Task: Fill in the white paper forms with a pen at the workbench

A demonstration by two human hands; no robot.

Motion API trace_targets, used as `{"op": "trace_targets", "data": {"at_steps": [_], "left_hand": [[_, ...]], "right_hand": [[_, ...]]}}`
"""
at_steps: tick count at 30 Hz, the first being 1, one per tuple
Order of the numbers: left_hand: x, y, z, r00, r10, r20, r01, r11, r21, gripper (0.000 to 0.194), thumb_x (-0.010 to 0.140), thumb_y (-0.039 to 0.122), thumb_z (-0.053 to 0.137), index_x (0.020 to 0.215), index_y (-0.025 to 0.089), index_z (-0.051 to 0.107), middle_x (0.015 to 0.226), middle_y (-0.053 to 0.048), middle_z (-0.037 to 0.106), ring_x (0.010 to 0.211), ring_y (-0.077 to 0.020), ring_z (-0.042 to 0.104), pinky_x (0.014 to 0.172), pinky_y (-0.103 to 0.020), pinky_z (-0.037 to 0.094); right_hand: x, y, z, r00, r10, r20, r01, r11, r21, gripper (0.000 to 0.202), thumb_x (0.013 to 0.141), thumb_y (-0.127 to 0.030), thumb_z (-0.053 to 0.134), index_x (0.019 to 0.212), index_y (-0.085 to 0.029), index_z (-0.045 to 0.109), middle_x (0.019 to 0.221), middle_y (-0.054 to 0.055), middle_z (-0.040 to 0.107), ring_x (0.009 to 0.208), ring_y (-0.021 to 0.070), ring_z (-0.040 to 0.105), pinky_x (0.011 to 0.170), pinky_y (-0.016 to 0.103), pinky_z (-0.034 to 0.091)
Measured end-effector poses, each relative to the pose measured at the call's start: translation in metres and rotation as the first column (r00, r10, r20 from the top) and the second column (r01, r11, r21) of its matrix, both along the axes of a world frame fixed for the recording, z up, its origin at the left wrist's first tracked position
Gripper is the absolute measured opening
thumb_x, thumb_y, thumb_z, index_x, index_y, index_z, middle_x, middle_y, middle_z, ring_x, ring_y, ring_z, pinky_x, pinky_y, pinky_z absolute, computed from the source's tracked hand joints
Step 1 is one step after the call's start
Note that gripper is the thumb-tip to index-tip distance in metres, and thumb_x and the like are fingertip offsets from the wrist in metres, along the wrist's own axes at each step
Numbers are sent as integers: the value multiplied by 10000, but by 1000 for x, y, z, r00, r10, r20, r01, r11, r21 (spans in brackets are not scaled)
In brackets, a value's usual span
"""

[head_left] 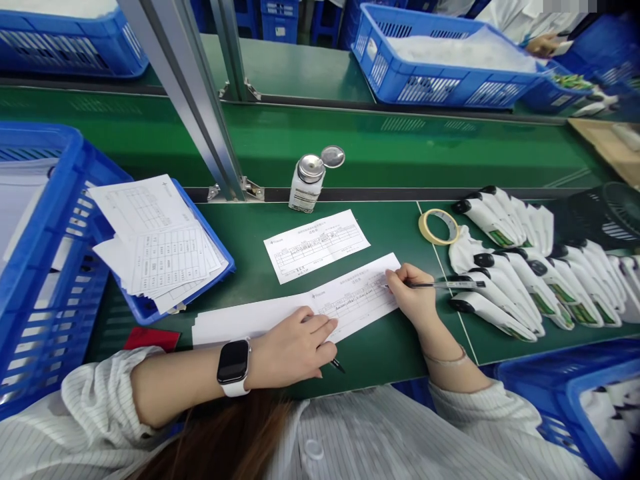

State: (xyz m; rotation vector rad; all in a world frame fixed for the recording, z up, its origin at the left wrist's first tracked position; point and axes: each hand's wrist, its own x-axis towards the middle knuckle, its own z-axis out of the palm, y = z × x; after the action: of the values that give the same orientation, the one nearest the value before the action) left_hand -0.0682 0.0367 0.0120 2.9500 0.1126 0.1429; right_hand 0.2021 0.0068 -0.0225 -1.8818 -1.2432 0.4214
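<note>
At your far left stands a blue basket, then a tray heaped with slips, a red piece on the desk nearer you. Blank paper comes next, and your left hand rests palm down over its right end, fingers loosely bent together. A dark pen tip pokes out below; you can't tell from here whether that hand grips it. Beyond lie a loose form and a bottle.

The printed form joins the blank paper just right of your left hand, its long axis rising away from you to the right. Your right hand sits at its far right end, nearest the written rows, pinching a pen whose point aims left over them; contact is too small to judge. Past it come tape and white devices.
</note>
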Motion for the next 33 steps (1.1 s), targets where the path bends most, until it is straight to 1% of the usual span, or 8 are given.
{"op": "trace_targets", "data": {"at_steps": [5, 8, 11, 14, 19, 24, 30, 33], "left_hand": [[0, -1, 0, 1000, 7, 0, -7, 1000, -8, 337, 772, 454, 617, 904, 163, 509, 1285, -136, 488, 1096, -228, 495, 844, -341, 347], [1, -1, 0, 1000, 6, -1, -6, 1000, -12, 332, 777, 452, 612, 904, 164, 508, 1292, -135, 482, 1103, -229, 494, 849, -344, 345], [1, -1, -1, 1000, 3, -3, -3, 1000, -13, 332, 777, 453, 611, 901, 163, 506, 1291, -136, 483, 1108, -229, 490, 848, -350, 348], [1, -1, -1, 1000, -3, -18, 3, 1000, -14, 330, 781, 450, 606, 899, 160, 503, 1293, -138, 480, 1112, -233, 485, 846, -357, 353], [1, -1, -1, 1000, -7, -25, 7, 1000, -18, 328, 787, 448, 600, 906, 159, 501, 1294, -141, 478, 1119, -236, 483, 849, -358, 360], [2, -1, -1, 999, -13, -40, 12, 1000, -12, 321, 800, 446, 584, 920, 160, 502, 1303, -144, 468, 1130, -239, 475, 856, -360, 359], [2, 0, 0, 999, -11, -30, 11, 1000, -12, 327, 797, 450, 586, 919, 158, 501, 1296, -144, 476, 1119, -236, 483, 849, -357, 357], [1, 0, 0, 1000, -15, -22, 15, 1000, -6, 330, 800, 455, 581, 917, 158, 500, 1295, -145, 477, 1113, -237, 483, 834, -354, 363]], "right_hand": [[1, 1, 1, 994, 48, 96, -49, 999, 3, 356, 703, -248, 570, 474, -201, 302, 433, -55, 340, 424, 68, 302, 425, 234, 263], [-1, 1, 3, 991, 63, 120, -63, 998, -5, 365, 704, -241, 554, 471, -199, 276, 438, -57, 301, 430, 63, 278, 422, 229, 251], [-2, 1, 5, 991, 59, 119, -58, 998, -12, 360, 709, -241, 544, 471, -197, 279, 441, -55, 302, 432, 61, 276, 420, 228, 247], [-2, 1, 5, 992, 38, 123, -40, 999, 8, 359, 708, -237, 543, 472, -198, 276, 437, -56, 304, 429, 60, 273, 421, 230, 247], [0, 0, 3, 990, 53, 127, -55, 998, 9, 353, 702, -226, 545, 473, -201, 278, 434, -58, 299, 425, 62, 275, 426, 235, 252], [0, 0, 1, 993, 4, 114, -9, 999, 39, 357, 704, -219, 546, 481, -203, 268, 437, -59, 306, 427, 63, 274, 428, 235, 250], [0, 0, 1, 995, 29, 100, -31, 999, 19, 358, 690, -195, 550, 474, -200, 264, 432, -62, 289, 428, 59, 262, 431, 238, 240], [2, -1, -1, 998, 12, 69, -14, 1000, 27, 362, 685, -198, 574, 468, -194, 283, 429, -64, 315, 428, 56, 272, 432, 233, 242]]}}
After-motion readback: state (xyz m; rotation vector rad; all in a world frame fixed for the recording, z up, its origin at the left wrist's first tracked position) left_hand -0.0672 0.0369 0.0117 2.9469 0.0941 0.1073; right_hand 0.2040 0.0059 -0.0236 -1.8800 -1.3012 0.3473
